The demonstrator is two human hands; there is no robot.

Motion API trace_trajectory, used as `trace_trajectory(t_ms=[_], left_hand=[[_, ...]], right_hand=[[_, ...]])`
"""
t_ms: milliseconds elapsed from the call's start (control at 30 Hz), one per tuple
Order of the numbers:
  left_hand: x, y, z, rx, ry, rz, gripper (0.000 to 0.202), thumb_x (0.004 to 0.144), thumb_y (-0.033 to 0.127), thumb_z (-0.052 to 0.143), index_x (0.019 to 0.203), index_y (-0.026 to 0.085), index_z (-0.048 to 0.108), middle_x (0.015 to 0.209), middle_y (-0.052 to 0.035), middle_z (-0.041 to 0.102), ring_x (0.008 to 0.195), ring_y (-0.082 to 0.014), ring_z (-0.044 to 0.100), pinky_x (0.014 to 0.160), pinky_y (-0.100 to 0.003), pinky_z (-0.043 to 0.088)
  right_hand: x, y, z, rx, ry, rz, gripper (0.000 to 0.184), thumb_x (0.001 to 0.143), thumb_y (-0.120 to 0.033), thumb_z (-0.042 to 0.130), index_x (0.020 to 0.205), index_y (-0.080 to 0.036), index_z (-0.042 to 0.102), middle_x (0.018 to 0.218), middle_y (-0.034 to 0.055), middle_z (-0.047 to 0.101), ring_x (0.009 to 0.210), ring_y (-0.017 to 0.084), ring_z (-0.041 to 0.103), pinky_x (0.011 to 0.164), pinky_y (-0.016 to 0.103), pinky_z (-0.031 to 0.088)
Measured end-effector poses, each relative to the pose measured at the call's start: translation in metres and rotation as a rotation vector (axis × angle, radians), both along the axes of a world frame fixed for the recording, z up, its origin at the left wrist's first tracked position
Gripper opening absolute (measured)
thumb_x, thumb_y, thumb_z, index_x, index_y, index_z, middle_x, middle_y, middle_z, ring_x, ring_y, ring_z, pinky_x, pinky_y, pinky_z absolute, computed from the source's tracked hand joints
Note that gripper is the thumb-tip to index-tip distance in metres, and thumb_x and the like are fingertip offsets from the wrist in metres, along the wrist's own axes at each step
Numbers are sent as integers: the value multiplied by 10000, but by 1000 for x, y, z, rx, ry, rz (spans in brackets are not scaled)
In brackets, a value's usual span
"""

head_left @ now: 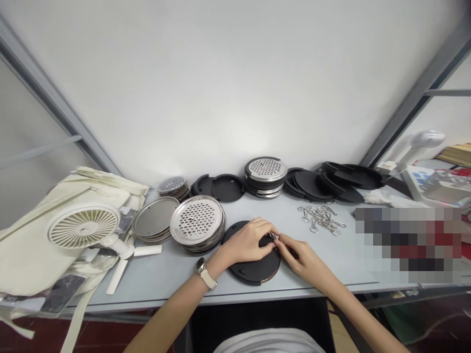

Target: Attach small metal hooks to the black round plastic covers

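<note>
A black round disc (253,268) lies flat on the grey table (176,274) right in front of me. My left hand (250,241) rests on the disc's top, fingers curled, pinching a small metal clip (274,237). My right hand (300,255) meets it from the right, fingertips pinched on the same clip at the disc's upper edge. A watch with a pale strap sits on my left wrist.
Left of the disc stand a stack of perforated metal plates (197,223) and a stack of plain metal trays (154,219). Black discs (324,182) and another perforated stack (265,171) line the back. Loose metal clips (322,219) lie right. A white fan (84,226) on a cloth bag fills the left.
</note>
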State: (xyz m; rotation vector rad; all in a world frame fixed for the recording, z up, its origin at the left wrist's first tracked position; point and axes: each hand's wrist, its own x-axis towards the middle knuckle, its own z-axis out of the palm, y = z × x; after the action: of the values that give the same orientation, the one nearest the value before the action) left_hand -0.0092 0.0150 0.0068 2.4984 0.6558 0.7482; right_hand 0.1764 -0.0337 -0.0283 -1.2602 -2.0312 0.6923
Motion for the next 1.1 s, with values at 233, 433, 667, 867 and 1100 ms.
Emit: trace_trajectory(t_ms=[233, 433, 667, 867, 1100], left_hand=[[0, -1, 1, -12, 25, 17, 169, 848, 123, 549, 1009, 175, 543, 970, -61, 601, 977, -208, 546, 896, -334, 447], [-1, -2, 0, -4, 22, 32, 183, 837, 106, 565, 1004, 173, 533, 966, -49, 582, 969, -193, 542, 891, -306, 444], [0, -3, 1, 9, 34, 48, 163, 823, 113, 558, 968, 182, 531, 967, -55, 561, 987, -211, 531, 905, -335, 440], [1, -3, 1, 30, 51, 61, 130, 818, 120, 540, 924, 190, 511, 943, -46, 545, 940, -203, 522, 878, -330, 441], [1, -3, 2, 24, 64, 57, 121, 795, 119, 549, 882, 191, 506, 907, -45, 544, 902, -206, 525, 863, -335, 444]], right_hand=[[1, 0, 0, -3, 14, 4, 302, 991, -328, 359, 713, -218, 398, 628, -34, 474, 557, 137, 452, 550, 236, 350], [1, 0, 0, -19, 2, 12, 321, 994, -350, 354, 703, -217, 376, 624, -45, 443, 560, 129, 427, 547, 233, 345], [0, 0, 2, 1, 8, 11, 320, 989, -343, 362, 698, -212, 391, 612, -47, 455, 548, 123, 427, 533, 230, 349], [0, 1, -1, -8, 35, 18, 314, 988, -349, 368, 713, -208, 423, 610, -46, 449, 554, 119, 402, 529, 229, 349], [1, 1, -3, -7, 33, -1, 339, 978, -380, 400, 682, -213, 392, 571, -69, 383, 521, 111, 368, 505, 224, 323]])
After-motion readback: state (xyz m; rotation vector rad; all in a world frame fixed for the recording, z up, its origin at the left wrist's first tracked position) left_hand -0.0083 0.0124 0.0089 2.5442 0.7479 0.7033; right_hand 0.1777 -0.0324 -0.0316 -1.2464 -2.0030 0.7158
